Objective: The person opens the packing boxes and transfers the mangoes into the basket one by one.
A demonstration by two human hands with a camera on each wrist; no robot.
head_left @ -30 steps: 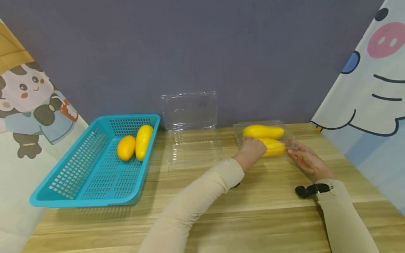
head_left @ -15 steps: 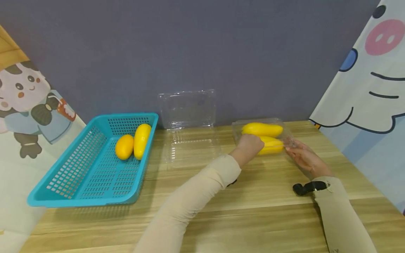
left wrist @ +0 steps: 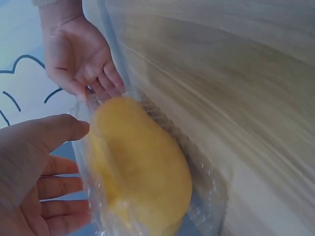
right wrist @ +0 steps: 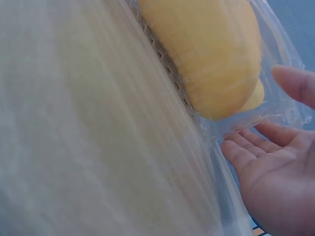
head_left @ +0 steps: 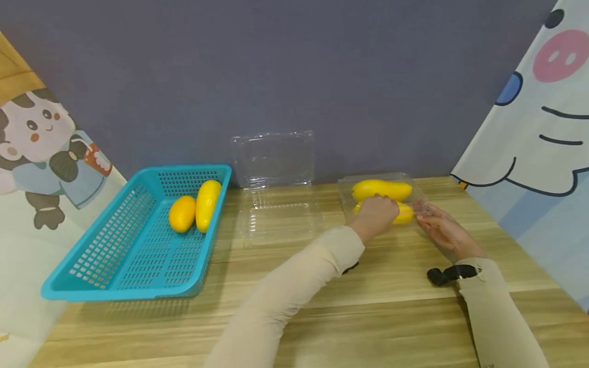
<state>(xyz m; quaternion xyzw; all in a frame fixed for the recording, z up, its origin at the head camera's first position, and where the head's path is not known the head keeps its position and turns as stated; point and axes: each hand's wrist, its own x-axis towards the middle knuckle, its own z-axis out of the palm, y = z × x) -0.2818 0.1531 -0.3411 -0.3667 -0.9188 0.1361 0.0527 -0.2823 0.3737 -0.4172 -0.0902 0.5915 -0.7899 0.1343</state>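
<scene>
- Left hand (head_left: 375,214), thumb and fingers loosely parted, touches the clear box (head_left: 417,193); right hand (head_left: 444,232) pinches its right end;
- box lies between them, neither nearer; long axis along the table's (head_left: 391,327) far edge, toward the right corner.

Left sleeve (head_left: 285,294): long, cream, creased | right sleeve (head_left: 499,309): long, cream | black strap (head_left: 462,272) at its end, rounded black knob (head_left: 437,277)

Basket side: I can pass along the worktop (head_left: 223,276) between the blue basket (head_left: 154,250) and the left sleeve (head_left: 285,291).
Open clear box: its raised lid (head_left: 276,159) blocks me before the grey wall (head_left: 294,71).
Filled clear box (head_left: 345,197): left hand (head_left: 375,213) and right hand (head_left: 446,232) crowd me out.
Inside right sleeve (head_left: 499,306): bare worktop gives me room.
</scene>
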